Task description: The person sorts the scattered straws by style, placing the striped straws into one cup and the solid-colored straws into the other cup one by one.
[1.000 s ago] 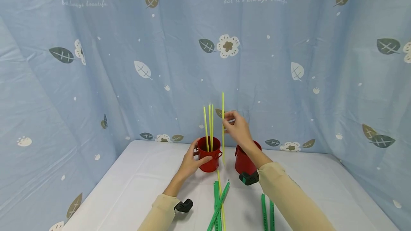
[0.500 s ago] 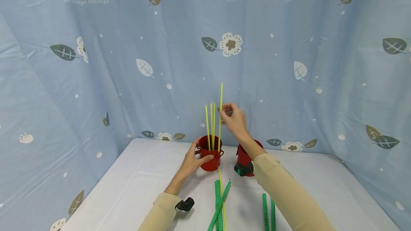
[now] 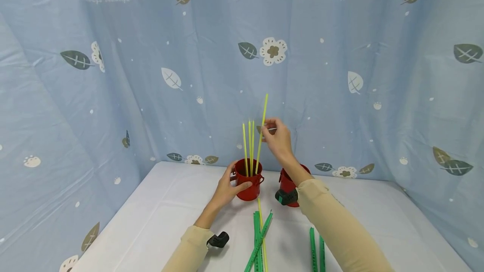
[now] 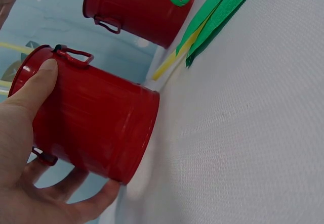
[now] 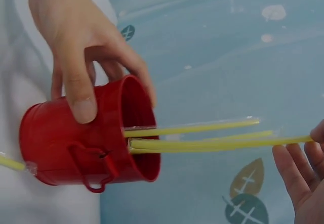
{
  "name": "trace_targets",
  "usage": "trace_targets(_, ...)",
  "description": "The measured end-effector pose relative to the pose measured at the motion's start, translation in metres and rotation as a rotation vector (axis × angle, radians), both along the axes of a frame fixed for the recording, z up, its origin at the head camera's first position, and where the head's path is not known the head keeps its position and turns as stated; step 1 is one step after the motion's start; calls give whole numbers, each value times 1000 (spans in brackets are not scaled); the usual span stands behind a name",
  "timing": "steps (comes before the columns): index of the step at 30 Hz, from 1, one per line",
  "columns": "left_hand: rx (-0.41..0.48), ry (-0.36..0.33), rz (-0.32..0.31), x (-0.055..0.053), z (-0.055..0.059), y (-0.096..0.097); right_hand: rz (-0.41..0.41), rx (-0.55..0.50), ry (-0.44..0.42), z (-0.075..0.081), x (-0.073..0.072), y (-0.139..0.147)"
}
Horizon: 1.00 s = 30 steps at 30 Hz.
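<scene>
In the head view my left hand (image 3: 224, 191) grips a red metal bucket (image 3: 250, 195) from its left side, thumb across the front. The left wrist view shows the fingers around the bucket's wall (image 4: 96, 118), beside its small handles. Several thin yellow sticks (image 3: 252, 137) stand in this bucket, some with clear film at their ends. My right hand (image 3: 279, 139) pinches another yellow stick (image 3: 265, 108) above the rim, tilted with its top to the right. The lower end of this stick reaches into the bucket's mouth, seen in the right wrist view next to the other sticks (image 5: 197, 129).
A second red bucket (image 3: 285, 183) stands to the right, partly behind the right forearm. Green strips (image 3: 256, 244) lie crossed over a yellow stick (image 3: 259, 205) in front of the buckets. More green strips (image 3: 313, 249) lie at right. A blue patterned curtain (image 3: 211, 108) hangs behind the white table (image 3: 166, 205).
My right hand has brought its yellow stick leftward and up, from beside the left bucket to over its mouth, and the stick's top now leans right. My left hand keeps holding the bucket.
</scene>
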<state>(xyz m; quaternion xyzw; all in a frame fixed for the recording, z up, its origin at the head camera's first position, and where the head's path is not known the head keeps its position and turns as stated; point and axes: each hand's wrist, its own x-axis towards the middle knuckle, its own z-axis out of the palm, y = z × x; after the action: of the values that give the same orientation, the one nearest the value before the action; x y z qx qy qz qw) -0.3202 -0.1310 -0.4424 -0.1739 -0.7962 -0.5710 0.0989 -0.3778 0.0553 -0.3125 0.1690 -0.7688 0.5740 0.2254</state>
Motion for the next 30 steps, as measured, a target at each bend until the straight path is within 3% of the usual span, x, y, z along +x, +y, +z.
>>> trace_targets(13, 15, -3, -1, -2, -2, 1, 4, 9, -47, -22, -1, -2)
trace_targets(30, 21, -12, 14, -1, -2, 1, 26, 118, -105, -39, 1, -2)
